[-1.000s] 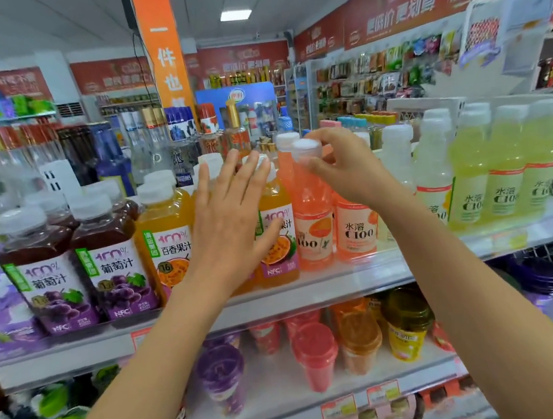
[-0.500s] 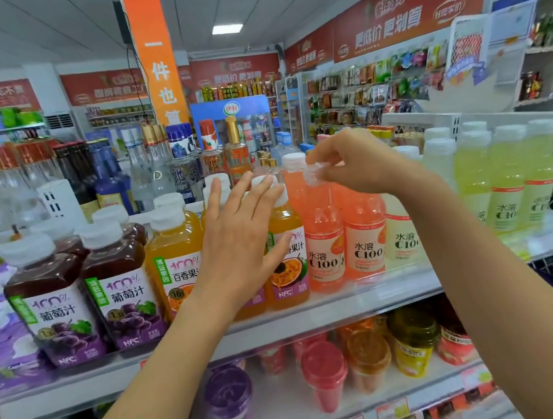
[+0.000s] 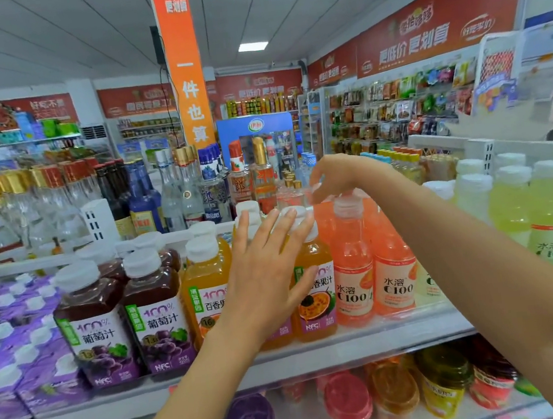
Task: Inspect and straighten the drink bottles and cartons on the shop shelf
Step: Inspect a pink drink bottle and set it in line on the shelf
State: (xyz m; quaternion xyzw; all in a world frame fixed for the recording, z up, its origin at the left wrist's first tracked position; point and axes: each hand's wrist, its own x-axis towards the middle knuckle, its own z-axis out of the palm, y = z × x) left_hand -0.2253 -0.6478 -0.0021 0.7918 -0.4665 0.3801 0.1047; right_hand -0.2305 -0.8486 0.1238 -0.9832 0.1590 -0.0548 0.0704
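My left hand [image 3: 269, 275] lies flat, fingers straight and spread, against the fronts of the orange passion-fruit juice bottles [image 3: 316, 294] on the top shelf [image 3: 353, 347]. My right hand [image 3: 340, 176] reaches over the orange-pink C100 bottles [image 3: 352, 269]. Its fingers curl down and pinch a white cap just behind the front bottle's cap. The pinched cap is mostly hidden by the fingers. Two dark grape juice bottles [image 3: 99, 332] stand to the left. Pale yellow-green C100 bottles [image 3: 545, 223] stand to the right, partly behind my right forearm.
Purple cartons [image 3: 9, 360] with white caps fill the shelf's left end. Tall glass liquor bottles [image 3: 190, 191] stand on the shelf behind. The lower shelf holds coloured sealed drink cups [image 3: 347, 404]. A white upright shelf divider [image 3: 97, 219] rises behind the grape juice.
My right hand left the front C100 bottle's cap and moved slightly back to a cap behind it. My left hand stays flat on the passion-fruit bottles. The view tilted up.
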